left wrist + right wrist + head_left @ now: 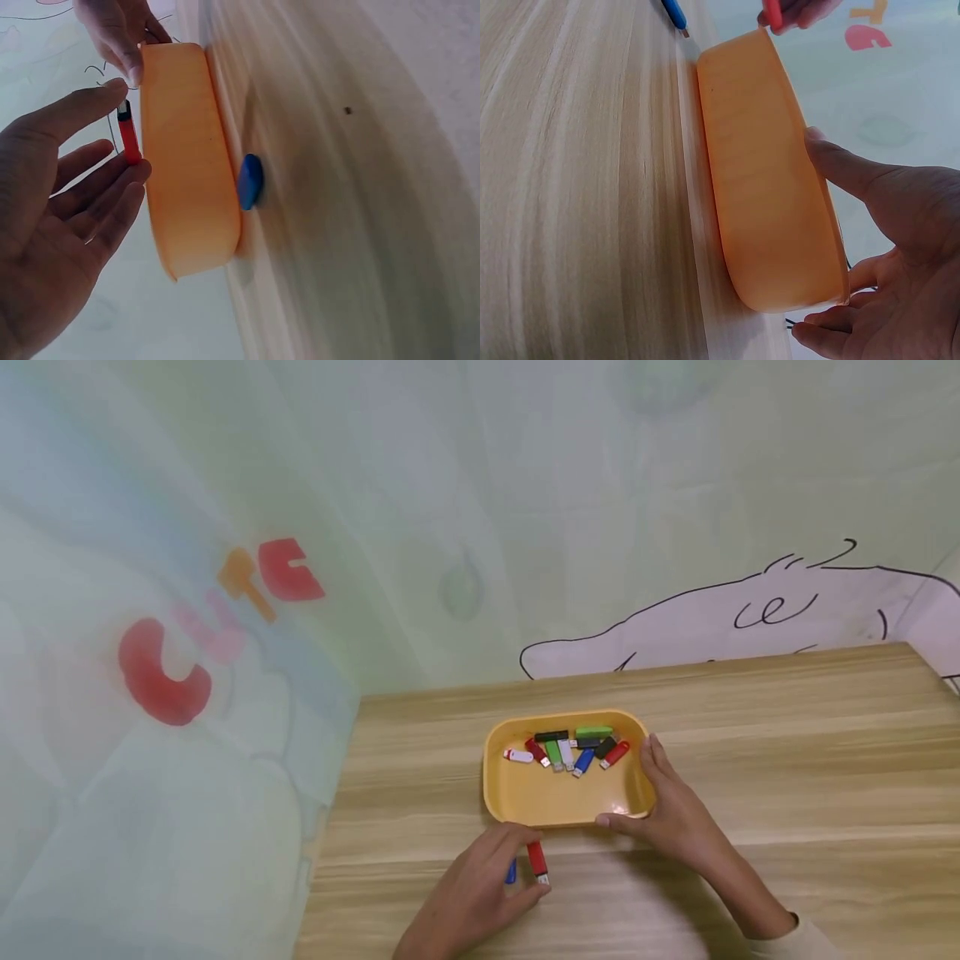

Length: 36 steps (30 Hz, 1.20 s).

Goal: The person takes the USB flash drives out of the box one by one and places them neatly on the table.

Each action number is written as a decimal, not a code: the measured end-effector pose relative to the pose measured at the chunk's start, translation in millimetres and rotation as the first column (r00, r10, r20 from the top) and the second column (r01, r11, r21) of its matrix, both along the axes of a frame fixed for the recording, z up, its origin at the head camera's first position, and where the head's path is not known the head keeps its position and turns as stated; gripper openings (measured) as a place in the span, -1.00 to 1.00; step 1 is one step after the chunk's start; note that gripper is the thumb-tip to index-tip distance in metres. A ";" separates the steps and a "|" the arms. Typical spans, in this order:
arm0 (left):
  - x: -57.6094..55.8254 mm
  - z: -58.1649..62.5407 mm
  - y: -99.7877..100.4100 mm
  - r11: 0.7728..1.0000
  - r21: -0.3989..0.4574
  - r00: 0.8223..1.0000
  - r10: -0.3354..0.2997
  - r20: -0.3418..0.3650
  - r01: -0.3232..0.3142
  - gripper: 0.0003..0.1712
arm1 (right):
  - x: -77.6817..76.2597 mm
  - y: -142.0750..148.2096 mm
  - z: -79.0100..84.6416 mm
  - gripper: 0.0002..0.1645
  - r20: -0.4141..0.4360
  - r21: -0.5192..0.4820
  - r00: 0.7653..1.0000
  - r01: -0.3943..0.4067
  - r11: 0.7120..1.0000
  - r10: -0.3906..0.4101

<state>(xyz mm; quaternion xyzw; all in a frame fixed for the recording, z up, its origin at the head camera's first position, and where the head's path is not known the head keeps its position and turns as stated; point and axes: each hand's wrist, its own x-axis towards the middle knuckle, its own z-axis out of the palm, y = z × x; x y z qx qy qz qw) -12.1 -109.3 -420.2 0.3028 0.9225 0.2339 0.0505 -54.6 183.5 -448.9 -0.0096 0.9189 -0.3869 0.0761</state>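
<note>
My left hand pinches a red USB stick end to end between thumb and fingertip, just in front of a yellow plastic tray. Its metal plug points toward the thumb. A blue USB stick lies on the table near the tray's front wall, partly hidden by the left hand in the head view. At the tray's near right corner, my right hand grips it, thumb on the front rim and fingers along the right side. Inside, several USB sticks in white, red, green, black and blue lie toward the back.
The tray stands on a wood-grain table. A pale printed curtain with coloured letters and a line drawing hangs behind the table and at its left side.
</note>
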 end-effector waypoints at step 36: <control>-3.2 -31.9 -0.2 0.991 -0.134 0.998 -0.018 0.064 0.026 -0.56 | -0.4 0.1 3.9 0.63 0.010 -0.009 1.000 -0.001 1.000 0.001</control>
